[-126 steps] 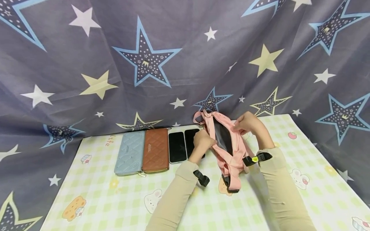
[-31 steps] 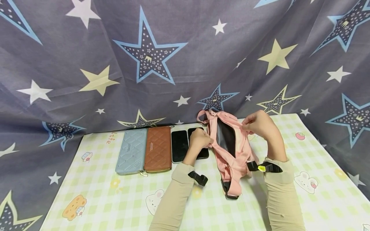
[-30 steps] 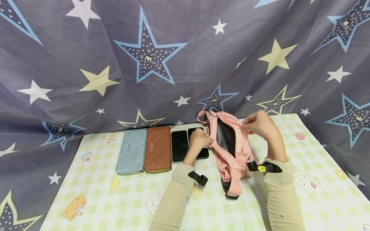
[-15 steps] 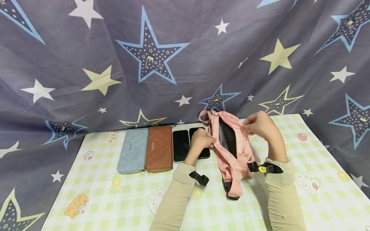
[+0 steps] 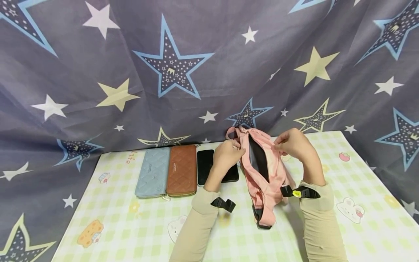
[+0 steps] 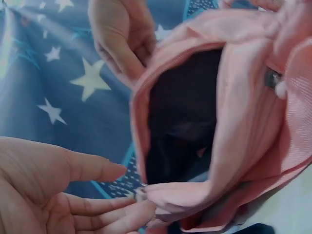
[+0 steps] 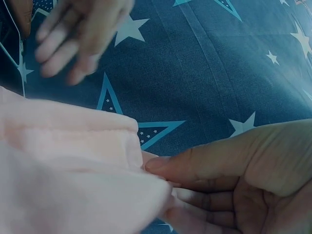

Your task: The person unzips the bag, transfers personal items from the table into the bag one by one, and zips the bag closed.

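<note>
A pink bag (image 5: 275, 174) lies on the table with its zipped mouth open, showing a dark lining (image 5: 258, 158). My right hand (image 5: 296, 145) pinches the right rim of the mouth between thumb and fingers, which the right wrist view confirms around the pink fabric (image 7: 73, 180). At the left rim is my left hand (image 5: 227, 156); in the left wrist view this hand (image 6: 73, 190) has thumb and fingers spread apart, fingertips close to the zip end. Whether they touch the fabric I cannot tell. The inside looks dark, its depth hidden.
Left of the bag lie two black phones, one (image 5: 203, 163) beside another (image 5: 231, 174) partly covered by my left hand. Further left are a brown quilted wallet (image 5: 182, 171) and a light blue one (image 5: 153, 173). A star-patterned curtain (image 5: 209, 72) hangs behind the checked table (image 5: 131, 233).
My left hand has shifted slightly up along the bag's left rim, covering more of the phones. The bag's mouth looks narrower. My right hand keeps its pinch on the rim.
</note>
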Available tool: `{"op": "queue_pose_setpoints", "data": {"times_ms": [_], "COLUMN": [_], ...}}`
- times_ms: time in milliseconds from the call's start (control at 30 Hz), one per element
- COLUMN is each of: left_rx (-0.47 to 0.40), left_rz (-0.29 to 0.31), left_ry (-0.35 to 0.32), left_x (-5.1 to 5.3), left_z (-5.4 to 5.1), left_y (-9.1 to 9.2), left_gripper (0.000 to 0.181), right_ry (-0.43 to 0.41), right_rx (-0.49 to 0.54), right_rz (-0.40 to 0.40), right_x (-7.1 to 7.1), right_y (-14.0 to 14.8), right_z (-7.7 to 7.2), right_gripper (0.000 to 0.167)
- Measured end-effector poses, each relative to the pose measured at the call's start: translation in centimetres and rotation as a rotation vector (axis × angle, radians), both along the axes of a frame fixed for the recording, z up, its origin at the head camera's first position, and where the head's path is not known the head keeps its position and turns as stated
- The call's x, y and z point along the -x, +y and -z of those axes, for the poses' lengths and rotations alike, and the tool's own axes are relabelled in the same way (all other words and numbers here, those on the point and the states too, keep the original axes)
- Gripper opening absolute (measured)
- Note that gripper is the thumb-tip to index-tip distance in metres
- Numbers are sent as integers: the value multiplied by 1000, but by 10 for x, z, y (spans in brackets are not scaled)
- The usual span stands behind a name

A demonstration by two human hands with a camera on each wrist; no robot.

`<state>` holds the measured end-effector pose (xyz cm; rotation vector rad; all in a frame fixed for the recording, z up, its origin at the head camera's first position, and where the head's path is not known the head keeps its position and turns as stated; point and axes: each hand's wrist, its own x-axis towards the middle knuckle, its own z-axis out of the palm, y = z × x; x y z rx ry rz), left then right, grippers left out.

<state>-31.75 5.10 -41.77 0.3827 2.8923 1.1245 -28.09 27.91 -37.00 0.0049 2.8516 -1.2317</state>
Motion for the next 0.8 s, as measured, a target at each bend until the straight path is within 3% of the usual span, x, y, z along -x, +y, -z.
{"op": "queue_pose_setpoints", "data": {"times_ms": [167,367,567,800], "left_rx": [-15,77,208,358], "left_rz": [34,78,95,75], "left_ry": [184,399,486,512], "left_x": [-4,1,4,1], "left_z": [-9,-13,-9,-3], "left_y": [-8,-25,-50,-82], "left_gripper": [25,26,31,47], "right_ry": [11,19,26,26], "right_rx": [-1,3,-19,-15], "right_rz": [-8,-18,-33,-48], "right_x": [-1,-2,-1,-3], "right_y": [-1,-1,-1,-1], "right_z": [1,1,1,1], "right_gripper": [14,15,14,15]}}
